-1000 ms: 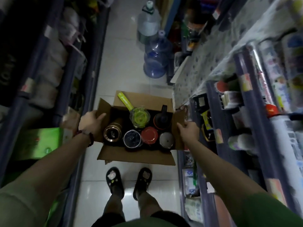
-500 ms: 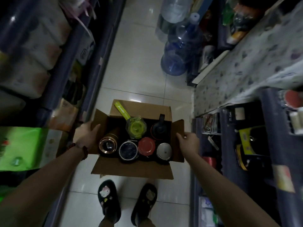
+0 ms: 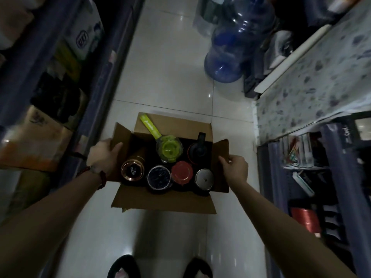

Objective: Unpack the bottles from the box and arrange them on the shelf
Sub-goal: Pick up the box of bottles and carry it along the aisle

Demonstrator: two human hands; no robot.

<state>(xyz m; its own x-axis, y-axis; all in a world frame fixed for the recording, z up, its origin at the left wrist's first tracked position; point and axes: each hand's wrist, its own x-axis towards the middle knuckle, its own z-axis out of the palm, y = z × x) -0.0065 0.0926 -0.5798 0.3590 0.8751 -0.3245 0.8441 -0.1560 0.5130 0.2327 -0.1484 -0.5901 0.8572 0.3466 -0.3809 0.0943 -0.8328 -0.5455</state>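
Box: cardboard box [image 3: 160,203], flaps open, long axis running left-right across the aisle, held between both hands above the floor.
Bottles: six, upright, caps up. Back row: green-lid bottle [image 3: 169,150] w/ strap lying over back flap, black bottle [image 3: 197,150] w/ loop handle. Front row, L to R: copper bottle [image 3: 132,170], dark-lid bottle [image 3: 159,176], red-lid bottle [image 3: 181,171], silver-lid bottle [image 3: 204,179].
Left hand [image 3: 102,155]: fingers curled over left flap, gripping it.
Right hand [image 3: 235,168]: fingers closed on right flap.
Floor [image 3: 170,67]: glossy white tile, narrow aisle, dim light.
Shelves: stocked shelf [image 3: 341,177] on right, another on left w/ cartons; contents blurry.
Other: blue water jug [image 3: 234,43] on floor further down the aisle.
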